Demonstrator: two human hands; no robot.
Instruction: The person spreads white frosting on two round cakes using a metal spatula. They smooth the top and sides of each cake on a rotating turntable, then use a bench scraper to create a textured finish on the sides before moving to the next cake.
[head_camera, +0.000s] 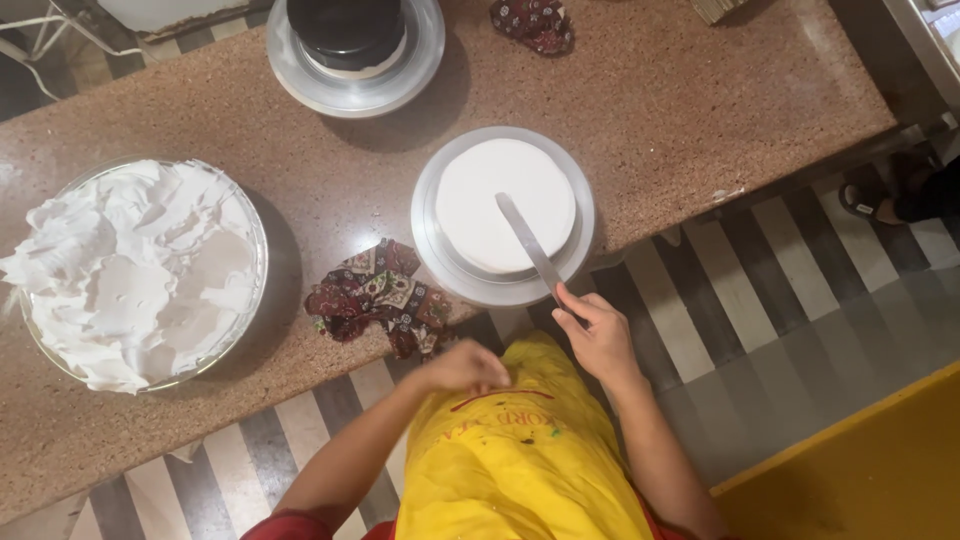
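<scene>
Over the white cake (505, 203), the right hand (597, 335) grips a light, stiff spatula (530, 245) by its handle, while the left hand (465, 367) looks loosely curled, seemingly empty.

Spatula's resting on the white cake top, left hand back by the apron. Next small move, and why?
Probably bring the left hand up to the turntable rim. The right hand holds the palette knife with its blade flat across the white frosted cake, but the left hand hangs blurred near the yellow apron, touching nothing, so nothing visibly steadies or turns the stand.
</scene>
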